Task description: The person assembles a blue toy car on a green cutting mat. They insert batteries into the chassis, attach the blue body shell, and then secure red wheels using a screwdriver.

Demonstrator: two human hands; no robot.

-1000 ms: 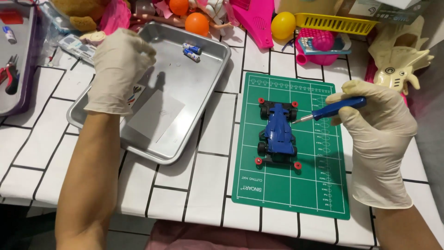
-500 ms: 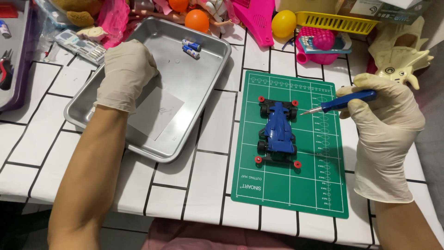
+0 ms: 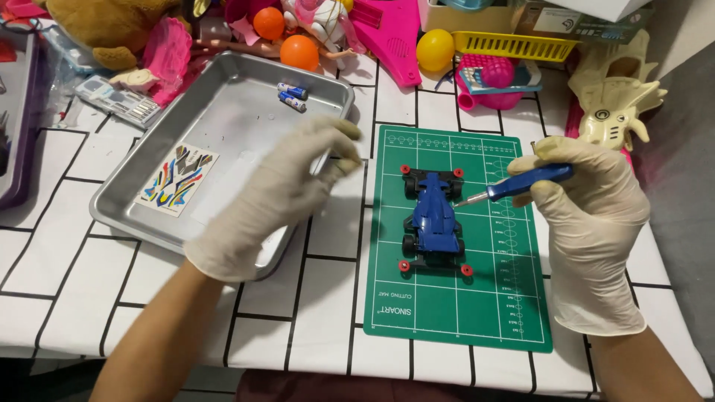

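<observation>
1. My right hand [image 3: 592,223] has its fingers [image 3: 555,152] clamped on one blue-handled screwdriver [image 3: 514,184], whose tip points left at the toy car's side; I cannot tell whether it touches.
2. My left hand [image 3: 279,193] hangs over the near right corner of the tray, fingers [image 3: 339,145] loosely together and curled, holding nothing that I can see.
3. I count one blue toy car [image 3: 433,216], lying on the middle of the cutting mat, between my two hands, with four small red rollers at its corners.
4. One green cutting mat [image 3: 462,305] lies flat on the white tiled desk [image 3: 74,298].
5. One metal tray [image 3: 223,112] sits just left of the mat. In it I count two small batteries [image 3: 293,95] at the far edge and one coloured sticker sheet [image 3: 177,179] at the left.
6. Along the far edge of the desk I see two orange balls [image 3: 299,52] and one yellow ball [image 3: 435,49] among pink toys.
</observation>
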